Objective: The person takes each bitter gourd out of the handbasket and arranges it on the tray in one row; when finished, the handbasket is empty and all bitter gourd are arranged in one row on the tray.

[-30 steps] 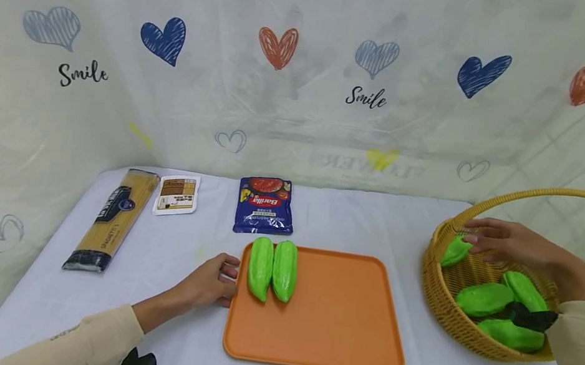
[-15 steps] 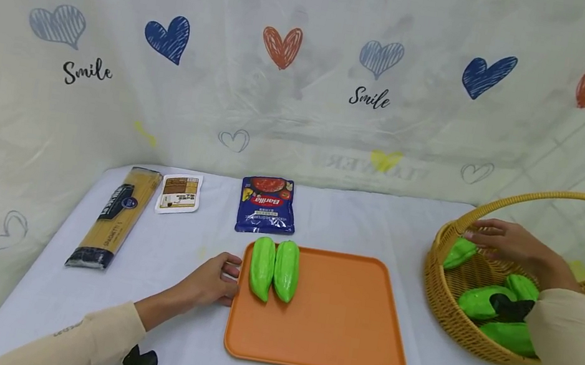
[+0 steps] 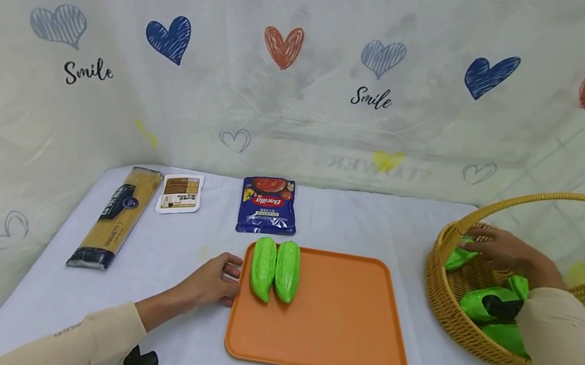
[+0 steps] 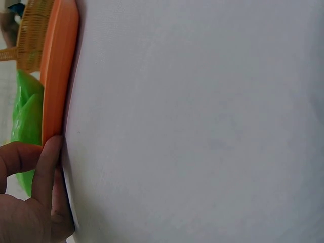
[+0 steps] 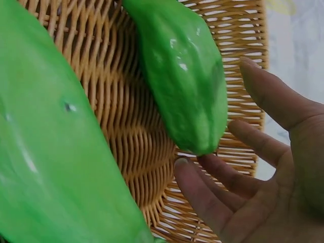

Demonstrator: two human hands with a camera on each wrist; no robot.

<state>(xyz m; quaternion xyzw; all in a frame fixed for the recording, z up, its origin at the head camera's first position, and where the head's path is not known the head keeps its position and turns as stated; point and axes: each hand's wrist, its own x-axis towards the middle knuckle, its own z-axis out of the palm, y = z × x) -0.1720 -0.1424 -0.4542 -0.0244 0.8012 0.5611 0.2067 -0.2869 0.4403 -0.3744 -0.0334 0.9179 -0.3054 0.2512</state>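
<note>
orange tray (image 3: 340,316) flat, 2 glossy green gourds (image 3: 263,269) upper left; lumpy green gourd (image 5: 185,76) inside wicker basket (image 3: 444,306).

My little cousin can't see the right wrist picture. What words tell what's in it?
A right hand reaches with spread fingers around one end of a shiny green vegetable in a woven brown basket. A second green vegetable, looking bigger, fills the left side of the picture.
</note>
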